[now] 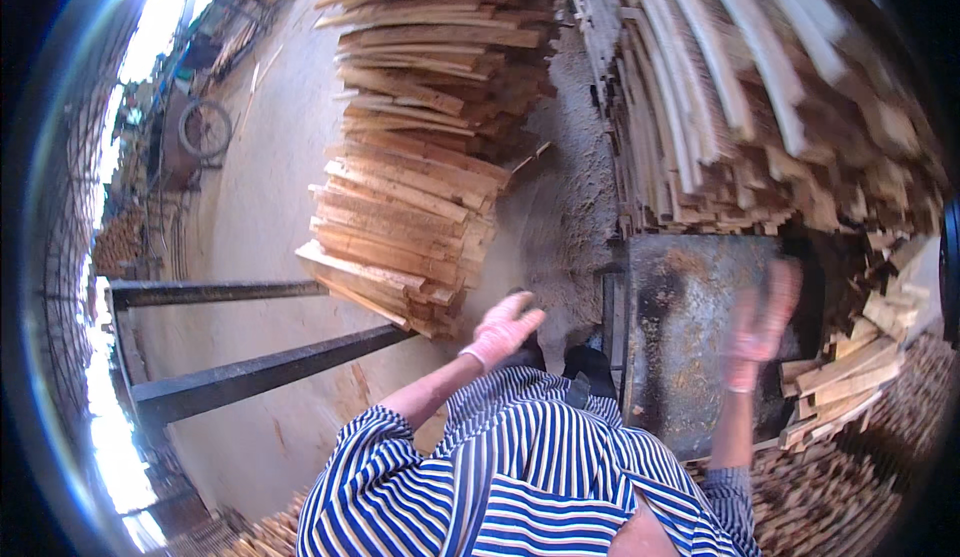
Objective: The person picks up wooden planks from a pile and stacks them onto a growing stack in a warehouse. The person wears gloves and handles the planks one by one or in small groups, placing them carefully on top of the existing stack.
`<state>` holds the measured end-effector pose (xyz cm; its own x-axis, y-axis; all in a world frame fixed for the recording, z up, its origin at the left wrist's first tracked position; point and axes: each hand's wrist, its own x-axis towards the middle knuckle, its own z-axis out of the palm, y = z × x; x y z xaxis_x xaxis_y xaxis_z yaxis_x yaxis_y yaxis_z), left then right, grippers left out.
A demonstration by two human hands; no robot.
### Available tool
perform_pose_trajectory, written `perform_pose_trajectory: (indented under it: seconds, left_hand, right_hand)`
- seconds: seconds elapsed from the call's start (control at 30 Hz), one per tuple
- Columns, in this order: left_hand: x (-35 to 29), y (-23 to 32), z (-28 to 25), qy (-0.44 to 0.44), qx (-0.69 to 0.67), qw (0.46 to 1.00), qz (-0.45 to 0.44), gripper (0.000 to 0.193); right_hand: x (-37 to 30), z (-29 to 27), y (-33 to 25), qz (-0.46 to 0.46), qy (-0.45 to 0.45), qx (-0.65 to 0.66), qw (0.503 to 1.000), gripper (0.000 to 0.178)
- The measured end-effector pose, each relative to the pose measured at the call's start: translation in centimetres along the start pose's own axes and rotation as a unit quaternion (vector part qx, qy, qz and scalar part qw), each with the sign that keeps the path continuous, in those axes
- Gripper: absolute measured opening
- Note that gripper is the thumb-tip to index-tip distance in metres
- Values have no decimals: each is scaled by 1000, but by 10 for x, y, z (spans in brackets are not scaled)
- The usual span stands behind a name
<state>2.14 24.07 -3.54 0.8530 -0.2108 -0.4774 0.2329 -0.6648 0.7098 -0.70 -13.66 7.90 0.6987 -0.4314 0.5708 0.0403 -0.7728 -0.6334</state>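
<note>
My left hand (505,329), in a pale pinkish glove, hangs in the air beside the near end of a long stack of wooden slats (400,222). Its fingers are stretched out and nothing shows in them. Over a worn metal tabletop (685,307) is my right hand (762,325), gloved alike and blurred by motion. Its fingers look extended and apart, with no object visible between them. Just beyond that tabletop rises a high pile of rough wooden strips (690,107), their ends pointing toward me.
Two dark metal bars (270,372) of a frame reach from the left to the stack's near end. Loose wood offcuts (850,387) lie right of the tabletop. Sawdust (575,177) covers the floor between the piles. A wheel (205,129) stands far left.
</note>
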Motion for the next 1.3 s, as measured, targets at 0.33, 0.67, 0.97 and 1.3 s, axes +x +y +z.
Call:
perform_pose_trajectory:
  seconds: [0.33, 0.67, 0.97, 1.3]
  left_hand:
    - [67, -188, -125, 301, -464, 816, -165, 45]
    - [173, -247, -186, 478, -236, 789, -307, 106]
    - [214, -186, -198, 421, -206, 764, -443, 127]
    - [182, -228, -224, 261, -741, 585, -202, 103]
  right_hand:
    - [-168, 352, -42, 447, -604, 160, 640, 71]
    - [-145, 523, -174, 460, -571, 221, 643, 88]
    - [-146, 533, -165, 537, -542, 128, 634, 80]
    - [-99, 596, -165, 283, -825, 167, 460, 74]
